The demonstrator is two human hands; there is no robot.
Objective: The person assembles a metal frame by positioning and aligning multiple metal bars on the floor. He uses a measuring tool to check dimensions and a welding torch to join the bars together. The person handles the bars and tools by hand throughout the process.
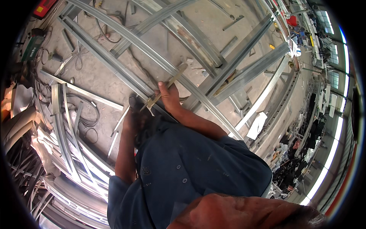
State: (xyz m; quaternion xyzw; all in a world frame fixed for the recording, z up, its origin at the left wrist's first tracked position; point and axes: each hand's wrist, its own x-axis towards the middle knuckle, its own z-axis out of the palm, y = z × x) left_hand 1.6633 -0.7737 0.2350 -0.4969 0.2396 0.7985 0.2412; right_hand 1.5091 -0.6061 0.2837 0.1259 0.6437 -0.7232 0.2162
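My right hand (170,97) is closed round a tan metal bar tool that looks like a bar clamp (176,77), thumb pointing up along it. The tool lies slantwise across two parallel galvanized steel channels (141,40), and its near end shows just left of my fingers. My left hand (130,116) is low beside that near end, close to the end of the nearer steel channel (110,61). Deep shadow hides its fingers, so whether it grips the tool cannot be made out.
More steel channels (249,78) cross the frame at right. Loose offcuts and black cables (89,116) lie on the concrete floor (114,87). A green machine (33,45) stands at far left, above piled metal strips (63,133). Cluttered stock (309,141) lines the right side.
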